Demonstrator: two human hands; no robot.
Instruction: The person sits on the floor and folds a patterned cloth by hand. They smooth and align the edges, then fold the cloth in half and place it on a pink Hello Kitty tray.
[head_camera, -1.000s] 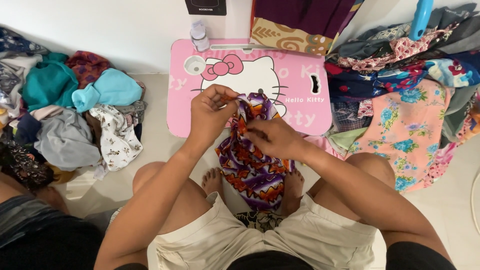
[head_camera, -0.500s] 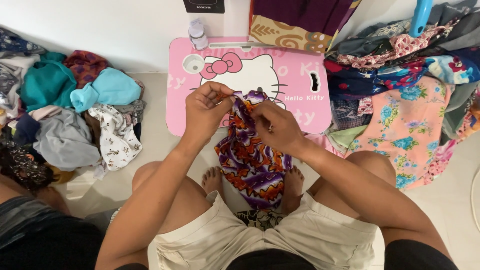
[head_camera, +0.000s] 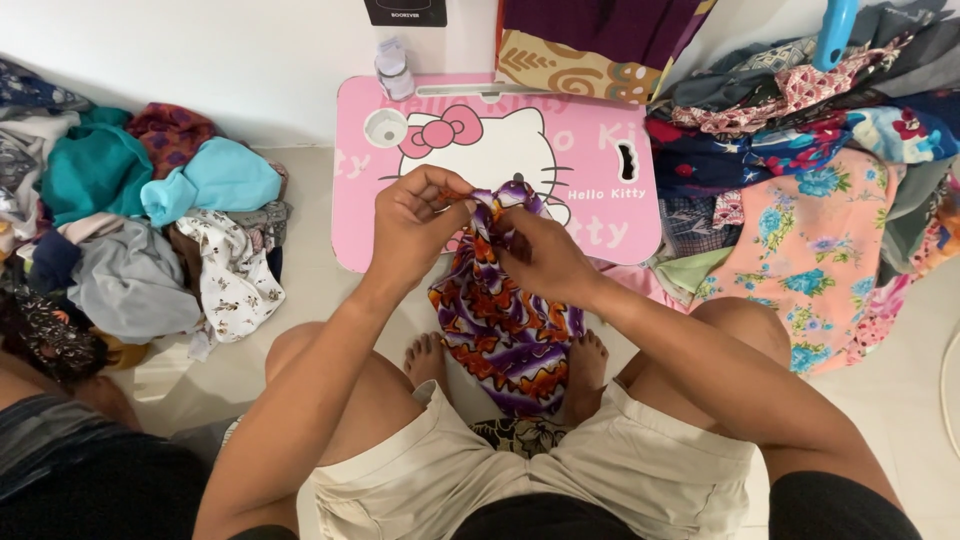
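Observation:
I sit cross-legged on the floor and hold up a purple, orange and white patterned garment (head_camera: 505, 330) in front of me. My left hand (head_camera: 415, 222) pinches its top edge on the left. My right hand (head_camera: 540, 255) grips the bunched top edge just to the right, and the two hands almost touch. The cloth hangs down between my knees to my feet. Behind it stands a pink low table (head_camera: 600, 170) with a white cartoon cat on its top.
A heap of mixed clothes (head_camera: 130, 230) lies on the floor at my left. A bigger pile with a floral peach piece (head_camera: 800, 240) lies at my right. A small bottle (head_camera: 392, 70) stands at the table's back edge, by the white wall.
Both hands have moved closer together at the garment's top edge, bunching the cloth. The garment hangs in about the same place.

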